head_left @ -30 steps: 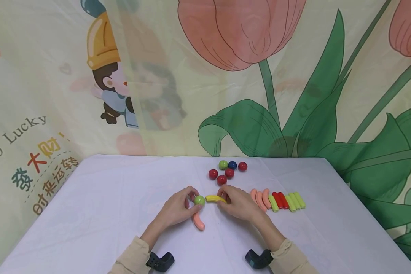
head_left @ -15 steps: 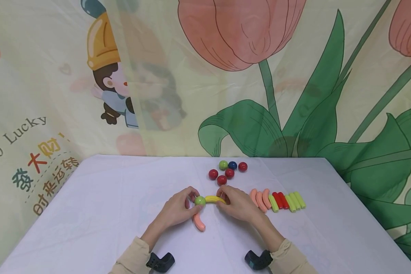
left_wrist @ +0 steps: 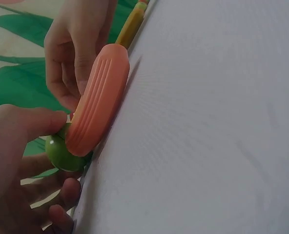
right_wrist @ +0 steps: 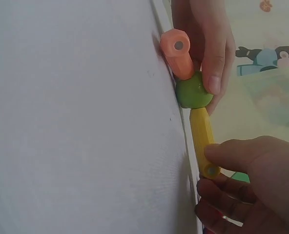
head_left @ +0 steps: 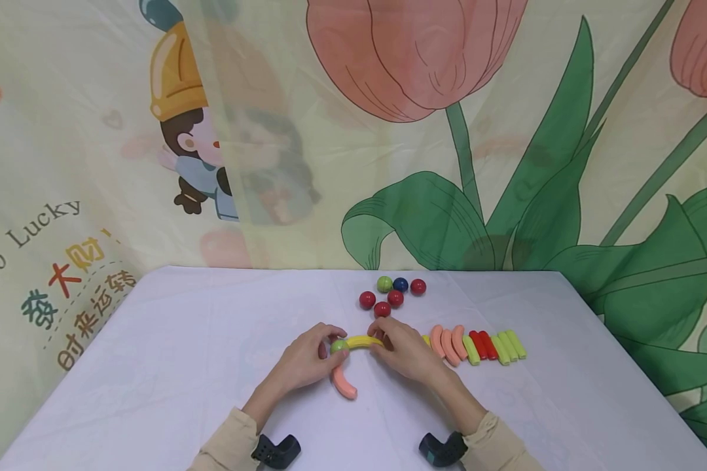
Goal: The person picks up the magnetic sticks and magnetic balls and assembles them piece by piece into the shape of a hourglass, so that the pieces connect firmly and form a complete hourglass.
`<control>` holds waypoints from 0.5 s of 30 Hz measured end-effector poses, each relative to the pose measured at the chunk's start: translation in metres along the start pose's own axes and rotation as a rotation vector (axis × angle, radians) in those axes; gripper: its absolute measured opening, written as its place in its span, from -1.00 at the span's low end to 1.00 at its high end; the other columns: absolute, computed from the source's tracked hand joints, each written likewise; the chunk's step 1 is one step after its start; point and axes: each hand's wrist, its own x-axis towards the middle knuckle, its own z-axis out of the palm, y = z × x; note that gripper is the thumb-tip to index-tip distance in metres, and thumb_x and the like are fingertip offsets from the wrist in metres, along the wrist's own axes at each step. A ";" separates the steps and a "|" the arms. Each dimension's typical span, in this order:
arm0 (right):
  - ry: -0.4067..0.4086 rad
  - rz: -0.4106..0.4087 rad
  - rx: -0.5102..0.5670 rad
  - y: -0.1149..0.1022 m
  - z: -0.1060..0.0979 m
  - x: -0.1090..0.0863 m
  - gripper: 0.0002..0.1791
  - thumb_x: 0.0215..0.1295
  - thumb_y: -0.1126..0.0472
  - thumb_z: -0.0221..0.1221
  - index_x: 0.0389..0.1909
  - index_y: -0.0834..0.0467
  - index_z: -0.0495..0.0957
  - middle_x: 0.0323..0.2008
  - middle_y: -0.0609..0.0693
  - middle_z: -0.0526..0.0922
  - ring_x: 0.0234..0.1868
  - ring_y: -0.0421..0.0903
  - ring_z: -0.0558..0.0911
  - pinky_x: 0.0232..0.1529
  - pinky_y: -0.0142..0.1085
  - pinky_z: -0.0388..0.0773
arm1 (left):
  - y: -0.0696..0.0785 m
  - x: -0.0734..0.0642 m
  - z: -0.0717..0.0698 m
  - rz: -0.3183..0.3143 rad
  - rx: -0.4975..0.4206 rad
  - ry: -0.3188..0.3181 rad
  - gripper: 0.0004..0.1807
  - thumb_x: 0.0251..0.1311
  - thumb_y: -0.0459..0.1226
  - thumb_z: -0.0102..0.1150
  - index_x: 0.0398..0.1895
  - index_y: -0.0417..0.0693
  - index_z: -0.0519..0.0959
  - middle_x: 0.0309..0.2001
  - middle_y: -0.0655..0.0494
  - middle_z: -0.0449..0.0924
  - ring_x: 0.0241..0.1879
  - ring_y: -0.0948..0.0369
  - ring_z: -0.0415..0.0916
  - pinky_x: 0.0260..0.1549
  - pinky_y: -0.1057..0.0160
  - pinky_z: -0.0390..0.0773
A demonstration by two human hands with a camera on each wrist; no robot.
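My left hand (head_left: 297, 358) pinches a green ball (head_left: 338, 345) between thumb and fingers. A curved pink rod (head_left: 344, 384) joins the ball and points toward me, lying on the white table. On the ball's other side a curved yellow rod (head_left: 361, 341) touches it; its far end is pinched by my right hand (head_left: 409, 347). In the right wrist view the yellow rod (right_wrist: 201, 127) meets the green ball (right_wrist: 193, 92), and a round metallic disc shows in the pink rod's (right_wrist: 182, 61) free end. Fingers partly cover the ball in the head view.
Beyond the hands sit loose balls: green (head_left: 385, 284), blue (head_left: 400, 284) and several red ones (head_left: 367, 300). To the right lies a row of curved pink rods (head_left: 446, 343), light green rods (head_left: 508, 345) and red rods (head_left: 482, 345). A yellow piece (head_left: 426, 340) peeks out behind the right hand.
The right hand has brought the yellow rod leftward, closing the gap to the green ball. The ball has shifted slightly left and the pink rod's free end slightly right. A yellow piece by the row is uncovered.
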 end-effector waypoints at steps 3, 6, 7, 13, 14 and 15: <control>0.004 -0.012 0.001 0.000 0.001 0.001 -0.76 0.18 0.20 0.26 -0.14 -0.02 0.51 -0.35 -0.18 0.47 -0.34 -0.22 0.44 -0.33 -0.46 0.46 | 0.000 0.000 0.000 0.002 -0.007 -0.006 -0.66 0.17 -0.07 0.20 0.01 0.13 0.57 -0.35 0.26 0.45 -0.46 0.32 0.31 -0.57 0.40 0.29; 0.010 -0.027 0.005 -0.001 0.001 0.001 -0.74 0.18 0.23 0.26 -0.11 -0.02 0.50 -0.28 -0.18 0.49 -0.29 -0.23 0.45 -0.27 -0.45 0.50 | 0.000 0.001 0.000 0.000 -0.007 -0.015 -0.66 0.18 -0.07 0.19 0.02 0.11 0.58 -0.38 0.24 0.43 -0.46 0.32 0.30 -0.57 0.40 0.27; 0.012 -0.032 0.007 0.000 0.001 0.001 -0.73 0.18 0.24 0.26 -0.10 -0.02 0.50 -0.26 -0.18 0.50 -0.28 -0.23 0.45 -0.25 -0.44 0.51 | 0.000 0.001 0.000 -0.003 -0.007 -0.017 -0.65 0.18 -0.07 0.19 0.02 0.10 0.59 -0.38 0.24 0.42 -0.46 0.31 0.30 -0.57 0.40 0.26; 0.035 -0.057 0.015 0.000 0.002 0.002 -0.71 0.19 0.26 0.24 -0.08 -0.01 0.49 -0.19 -0.18 0.52 -0.22 -0.24 0.48 -0.17 -0.41 0.54 | 0.000 0.002 0.001 -0.020 -0.010 -0.024 -0.64 0.18 -0.04 0.19 0.02 0.08 0.59 -0.36 0.24 0.42 -0.46 0.31 0.29 -0.57 0.40 0.25; 0.038 -0.058 0.015 0.000 0.002 0.001 -0.71 0.19 0.27 0.24 -0.08 -0.02 0.49 -0.18 -0.18 0.52 -0.21 -0.24 0.48 -0.17 -0.41 0.54 | 0.000 0.002 0.001 -0.023 -0.012 -0.025 -0.63 0.18 -0.04 0.19 0.03 0.08 0.59 -0.36 0.24 0.41 -0.46 0.31 0.29 -0.57 0.40 0.25; 0.040 -0.058 0.016 0.000 0.002 0.001 -0.71 0.19 0.27 0.24 -0.08 -0.02 0.49 -0.18 -0.18 0.52 -0.21 -0.24 0.48 -0.17 -0.40 0.54 | 0.000 0.002 0.001 -0.026 -0.014 -0.025 -0.63 0.17 -0.04 0.19 0.03 0.08 0.59 -0.37 0.23 0.41 -0.46 0.31 0.29 -0.57 0.40 0.25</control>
